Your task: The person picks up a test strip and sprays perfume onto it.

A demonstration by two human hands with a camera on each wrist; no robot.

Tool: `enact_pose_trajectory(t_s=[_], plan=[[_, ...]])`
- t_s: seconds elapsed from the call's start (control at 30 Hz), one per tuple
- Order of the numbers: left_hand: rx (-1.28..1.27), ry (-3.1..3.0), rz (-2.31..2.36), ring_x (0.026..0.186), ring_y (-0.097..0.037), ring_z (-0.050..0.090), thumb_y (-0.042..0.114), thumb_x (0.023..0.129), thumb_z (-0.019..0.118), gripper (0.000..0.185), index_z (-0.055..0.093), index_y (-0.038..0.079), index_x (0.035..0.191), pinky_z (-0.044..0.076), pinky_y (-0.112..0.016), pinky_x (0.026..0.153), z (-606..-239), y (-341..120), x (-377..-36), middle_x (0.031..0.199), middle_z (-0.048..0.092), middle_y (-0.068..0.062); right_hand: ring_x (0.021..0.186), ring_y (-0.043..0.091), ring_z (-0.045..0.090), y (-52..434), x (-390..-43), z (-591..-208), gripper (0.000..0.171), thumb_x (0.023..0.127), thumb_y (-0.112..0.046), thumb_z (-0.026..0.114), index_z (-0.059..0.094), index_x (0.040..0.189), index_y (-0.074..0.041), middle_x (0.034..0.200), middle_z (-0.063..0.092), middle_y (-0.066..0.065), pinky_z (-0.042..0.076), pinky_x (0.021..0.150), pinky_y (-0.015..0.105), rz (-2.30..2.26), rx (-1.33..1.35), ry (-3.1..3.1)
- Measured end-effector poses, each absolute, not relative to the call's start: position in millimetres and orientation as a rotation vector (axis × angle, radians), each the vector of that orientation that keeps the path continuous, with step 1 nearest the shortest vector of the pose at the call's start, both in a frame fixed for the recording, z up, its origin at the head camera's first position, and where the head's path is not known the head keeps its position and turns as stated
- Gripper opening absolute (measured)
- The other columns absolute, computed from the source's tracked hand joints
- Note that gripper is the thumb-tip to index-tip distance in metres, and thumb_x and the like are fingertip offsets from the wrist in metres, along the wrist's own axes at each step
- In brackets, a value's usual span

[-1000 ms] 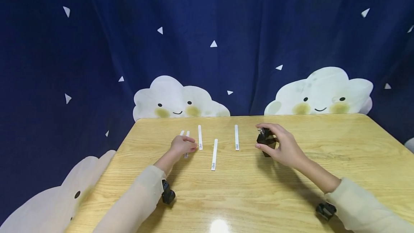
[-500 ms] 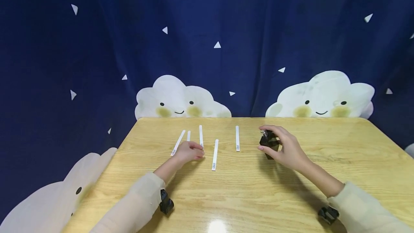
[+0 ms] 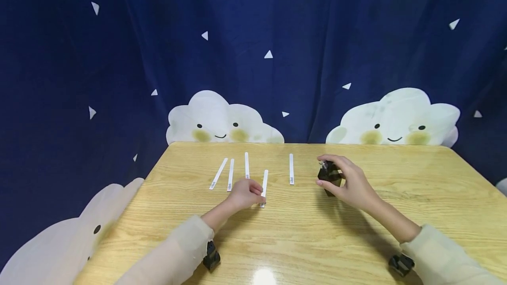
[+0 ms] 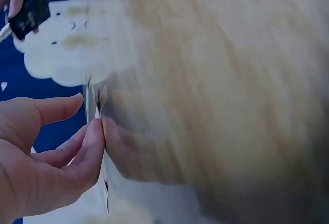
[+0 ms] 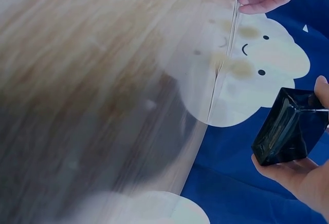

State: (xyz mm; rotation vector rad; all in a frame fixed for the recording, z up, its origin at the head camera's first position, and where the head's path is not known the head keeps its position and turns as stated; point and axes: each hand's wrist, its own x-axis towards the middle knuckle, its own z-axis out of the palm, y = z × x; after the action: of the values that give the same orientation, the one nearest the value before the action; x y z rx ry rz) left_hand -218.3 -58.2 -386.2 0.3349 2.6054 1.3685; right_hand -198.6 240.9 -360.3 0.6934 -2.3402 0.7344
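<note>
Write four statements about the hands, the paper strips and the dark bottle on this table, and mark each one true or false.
1. The right hand grips a dark bottle. True.
2. Five white strips lie on the wooden table. True.
3. The left hand rests on the far-left strip. False: its fingers are at the fourth strip from the left.
4. The bottle lies flat on the table, untouched. False: the right hand holds it.
</note>
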Motion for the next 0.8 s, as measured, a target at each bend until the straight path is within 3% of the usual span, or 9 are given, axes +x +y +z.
enact_pose_trajectory(t_s=[0.37,0.8], plan=[[0.406,2.646,1.318,0.071,-0.010,0.052,-0.009,0.068,0.073,0.031,0.063,-0.009,0.097,0.048,-0.016,0.063,-387.4,-52.3,-215.5,0.088,0.063,-0.017,0.099,0.009,0.057,243.4,-195.2,-362.8,0.060,0.070,-0.015,0.085,0.059,0.125,-0.015,0.117,0.065,0.004,0.052,0.065,0.029,0.724,0.735,-2.328],[0.415,2.656,1.251,0.073,-0.012,0.054,-0.007,0.068,0.078,0.033,0.063,-0.008,0.097,0.050,-0.018,0.066,-387.3,-59.7,-219.8,0.090,0.064,-0.016,0.102,0.009,0.057,245.2,-194.5,-362.1,0.061,0.070,-0.015,0.085,0.059,0.125,-0.013,0.118,0.065,0.003,0.047,0.070,0.024,0.723,0.761,-2.313]])
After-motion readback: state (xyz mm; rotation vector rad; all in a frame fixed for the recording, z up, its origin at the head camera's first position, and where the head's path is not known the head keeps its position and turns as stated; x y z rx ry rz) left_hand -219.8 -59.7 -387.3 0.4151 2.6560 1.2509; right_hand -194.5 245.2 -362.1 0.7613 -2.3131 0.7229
